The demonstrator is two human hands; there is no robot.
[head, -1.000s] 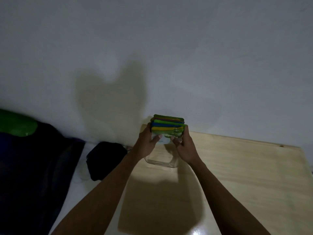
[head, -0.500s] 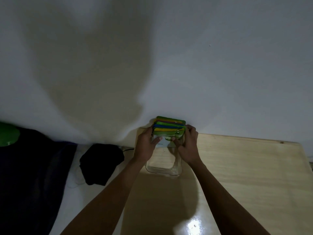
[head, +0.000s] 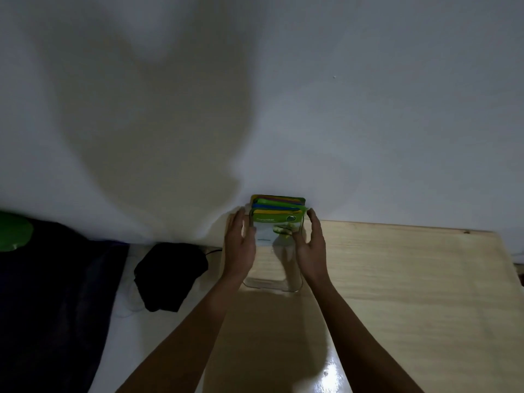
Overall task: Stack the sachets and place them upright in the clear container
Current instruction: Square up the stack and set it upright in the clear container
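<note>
A stack of colourful sachets (head: 277,215), green in front with blue and purple edges behind, stands upright in the far end of the clear container (head: 270,287) on the wooden table (head: 397,279). My left hand (head: 239,246) lies flat along the container's left side with fingers straight. My right hand (head: 311,249) is at the right side, fingers spread upward, thumb close to the front sachet. Neither hand closes around the stack.
A white wall rises right behind the container. Left of the table, a black bundle (head: 170,276) with a cable lies on a white surface. Dark fabric (head: 51,293) and a green object (head: 12,232) are at the far left.
The sachet stack has gone down into the container. Both hands have let go of it and opened out along the container's sides. The camera has tilted, so the shadow on the wall has grown.
</note>
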